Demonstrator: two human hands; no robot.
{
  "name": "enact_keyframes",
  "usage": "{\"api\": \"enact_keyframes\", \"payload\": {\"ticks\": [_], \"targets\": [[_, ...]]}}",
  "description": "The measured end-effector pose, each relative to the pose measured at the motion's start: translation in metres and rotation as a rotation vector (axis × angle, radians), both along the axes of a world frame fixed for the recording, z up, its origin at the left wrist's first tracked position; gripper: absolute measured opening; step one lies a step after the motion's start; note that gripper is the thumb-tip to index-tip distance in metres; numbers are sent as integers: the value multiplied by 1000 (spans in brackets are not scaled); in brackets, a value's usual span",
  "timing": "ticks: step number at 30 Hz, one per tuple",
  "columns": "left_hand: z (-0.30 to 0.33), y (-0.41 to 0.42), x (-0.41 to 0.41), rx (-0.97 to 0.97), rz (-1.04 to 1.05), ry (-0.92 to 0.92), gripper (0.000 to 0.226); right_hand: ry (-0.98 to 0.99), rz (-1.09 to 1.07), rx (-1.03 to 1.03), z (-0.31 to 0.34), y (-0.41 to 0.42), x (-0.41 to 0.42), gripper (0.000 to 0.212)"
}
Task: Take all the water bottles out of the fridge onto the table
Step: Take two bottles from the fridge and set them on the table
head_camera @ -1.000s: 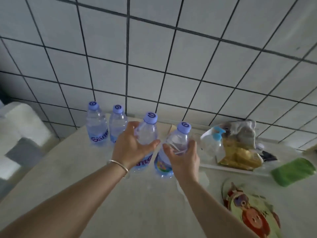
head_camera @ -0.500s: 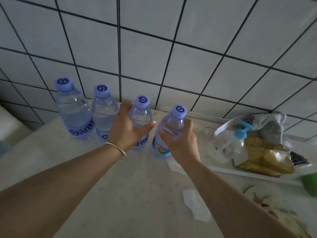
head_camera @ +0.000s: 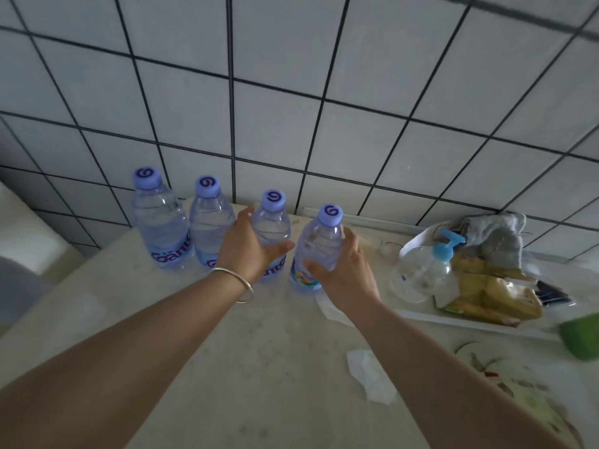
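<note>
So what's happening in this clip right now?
A person is setting water bottles on a table along a tiled wall. The left hand grips the third bottle in the row; the right hand is around the fourth bottle, its fingers loosening. Two more bottles stand upright to the left, untouched. All four are capped and upright. The fridge is out of view.

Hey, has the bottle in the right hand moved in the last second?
Yes. The rightmost bottle went from hovering tilted near the table's middle to standing by the tiled wall, in line with the others.
</note>
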State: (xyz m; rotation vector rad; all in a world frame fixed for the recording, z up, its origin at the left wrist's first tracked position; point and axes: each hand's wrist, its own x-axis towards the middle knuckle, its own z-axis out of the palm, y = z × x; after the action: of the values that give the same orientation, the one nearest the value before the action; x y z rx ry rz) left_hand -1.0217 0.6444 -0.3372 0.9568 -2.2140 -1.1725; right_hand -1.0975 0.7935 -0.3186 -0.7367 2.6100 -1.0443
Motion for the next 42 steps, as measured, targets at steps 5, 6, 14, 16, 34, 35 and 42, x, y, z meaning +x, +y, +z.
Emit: {"api": "enact_keyframes", "payload": {"ticks": [5,6,14,16,34,35,42], "targets": [[54,22,41,-113,7,3,78,162,40,137,53,35,38,74],[65,26,55,-146,-3,10,74,209,63,146,65,43,50,71],[142,92,227,-120,-105,61,57,291,111,51,138,120,171,67],[151,111,274,-141,-85,85,54,285,129,11,151,137,203,64],[167,269,550,-108,-70,89,51,54,35,-104,141,264,543,59],[163,277,568,-103,-85,90,50,64,19,-110,138,273,564,60],[159,322,689,-153,-209,67,49,52,-72,-148,150,326,697,59]]}}
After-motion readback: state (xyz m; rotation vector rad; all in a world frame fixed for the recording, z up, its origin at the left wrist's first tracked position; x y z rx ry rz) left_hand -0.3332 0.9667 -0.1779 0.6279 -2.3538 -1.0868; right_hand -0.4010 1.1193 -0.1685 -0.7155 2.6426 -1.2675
